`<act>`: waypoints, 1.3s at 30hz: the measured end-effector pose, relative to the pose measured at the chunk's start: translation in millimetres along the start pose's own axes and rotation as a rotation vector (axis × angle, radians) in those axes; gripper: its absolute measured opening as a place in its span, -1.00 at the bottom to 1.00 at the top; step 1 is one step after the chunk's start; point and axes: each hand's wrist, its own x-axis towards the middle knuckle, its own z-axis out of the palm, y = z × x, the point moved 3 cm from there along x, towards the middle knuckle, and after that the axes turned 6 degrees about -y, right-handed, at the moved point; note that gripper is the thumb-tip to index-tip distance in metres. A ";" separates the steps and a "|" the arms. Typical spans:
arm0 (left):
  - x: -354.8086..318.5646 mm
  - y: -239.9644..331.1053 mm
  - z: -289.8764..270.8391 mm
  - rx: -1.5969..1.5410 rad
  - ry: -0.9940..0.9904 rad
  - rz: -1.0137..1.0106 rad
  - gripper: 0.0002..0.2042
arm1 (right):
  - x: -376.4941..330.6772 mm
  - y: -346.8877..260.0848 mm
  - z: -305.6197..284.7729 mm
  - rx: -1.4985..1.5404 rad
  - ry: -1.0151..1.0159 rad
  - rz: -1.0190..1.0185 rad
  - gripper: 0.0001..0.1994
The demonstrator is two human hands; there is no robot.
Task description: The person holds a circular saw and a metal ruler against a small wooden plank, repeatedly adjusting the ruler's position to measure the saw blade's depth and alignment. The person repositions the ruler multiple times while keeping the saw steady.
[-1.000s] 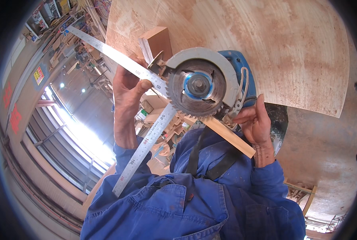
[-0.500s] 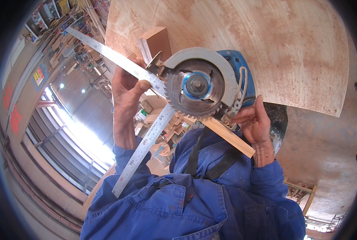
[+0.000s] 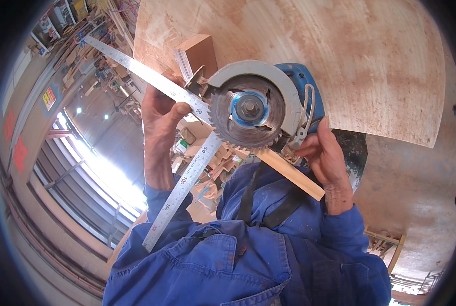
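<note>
A circular saw [image 3: 292, 104] with a blue body and grey guard is held blade-side up. Its toothed round blade [image 3: 223, 115] faces me. My left hand [image 3: 161, 117] grips a steel carpenter's square [image 3: 182, 181], thumb on top near its corner. One arm of the square points far left; the other slants down toward my jacket. The square's corner lies against or just behind the blade's left edge; I cannot tell which. At the saw's lower right, my right hand [image 3: 327, 155] has its fingers closed on fittings beside the metal lever. A pale wood strip [image 3: 295, 176] juts from below the blade.
A large plywood sheet [image 3: 381, 66] spreads behind the saw, with a brown wood block [image 3: 200, 53] on it. Below it, wood offcuts [image 3: 200, 145] lie on the left. A bright roller-door opening [image 3: 110, 176] stands farther left. Concrete floor [image 3: 401, 176] shows at right.
The saw and square have shifted very slightly left. My right hand has turned a little, its thumb moving left and up against the saw. My left hand keeps its hold.
</note>
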 end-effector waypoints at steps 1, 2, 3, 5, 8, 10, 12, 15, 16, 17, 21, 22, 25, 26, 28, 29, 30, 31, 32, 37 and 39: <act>0.0 0.5 -0.1 0.001 -0.001 0.000 -0.40 | 0.0 -1.5 1.3 -0.020 0.014 0.010 -0.22; 0.2 0.6 -0.2 0.001 -0.003 0.000 -0.40 | -0.2 -3.9 3.4 -0.033 0.035 0.028 -0.22; 0.6 0.7 -0.5 0.001 -0.004 0.000 -0.40 | -0.4 -7.1 6.1 -0.046 0.055 0.047 -0.21; 0.7 0.5 -0.7 0.001 -0.008 -0.002 -0.40 | -0.7 -10.4 8.2 -0.069 0.071 0.073 -0.20; 0.0 0.3 -0.8 0.007 -0.007 -0.009 -0.39 | -1.3 -13.7 10.7 -0.093 0.071 0.104 -0.19; -0.1 0.2 -0.6 0.016 0.000 -0.012 -0.38 | -1.9 -16.9 13.0 -0.107 0.088 0.130 -0.18; -0.6 0.5 0.0 0.003 -0.002 -0.022 -0.38 | -2.6 -17.9 12.4 -0.117 0.079 0.136 -0.18; -2.0 2.1 0.4 -0.002 0.002 -0.032 -0.39 | -2.6 -17.6 12.1 -0.124 0.070 0.143 -0.18; -1.9 2.1 0.7 -0.002 0.004 -0.032 -0.39 | -2.4 -17.4 11.8 -0.126 0.069 0.144 -0.17; -1.4 1.9 0.4 0.004 0.001 -0.020 -0.39 | -2.1 -17.0 12.0 -0.121 0.068 0.139 -0.18; -1.5 2.0 -0.1 0.003 -0.006 -0.017 -0.39 | -2.0 -16.0 13.8 -0.103 0.078 0.130 -0.18; -1.4 2.3 0.1 -0.004 -0.007 -0.025 -0.39 | -1.9 -16.5 13.8 -0.100 0.084 0.128 -0.18; -0.8 1.3 -0.7 0.025 0.000 -0.007 -0.40 | -1.2 -15.4 13.4 -0.100 0.079 0.121 -0.19; -0.7 1.7 -0.5 0.024 -0.001 -0.008 -0.40 | -1.1 -15.5 13.5 -0.098 0.082 0.122 -0.19; -0.8 3.2 0.1 0.023 -0.003 -0.010 -0.39 | -0.6 -15.9 14.2 -0.094 0.086 0.124 -0.19; -0.8 3.7 0.4 0.022 -0.001 -0.010 -0.40 | -0.9 -16.5 15.0 -0.095 0.090 0.126 -0.18; -0.7 4.0 0.8 0.020 0.000 -0.009 -0.40 | -1.7 -17.4 16.0 -0.096 0.094 0.129 -0.18; -0.8 4.3 1.2 0.018 0.002 -0.009 -0.40 | -2.3 -17.9 16.3 -0.097 0.099 0.132 -0.18; -1.0 4.4 1.1 0.018 0.000 -0.011 -0.41 | -2.2 -18.0 16.0 -0.098 0.092 0.138 -0.18; -1.8 8.2 4.5 0.012 0.008 -0.007 -0.42 | -2.8 -21.9 15.5 -0.102 0.092 0.173 -0.17; -2.2 9.2 6.5 0.017 0.005 0.000 -0.41 | -2.7 -20.4 9.8 -0.114 0.071 0.203 -0.16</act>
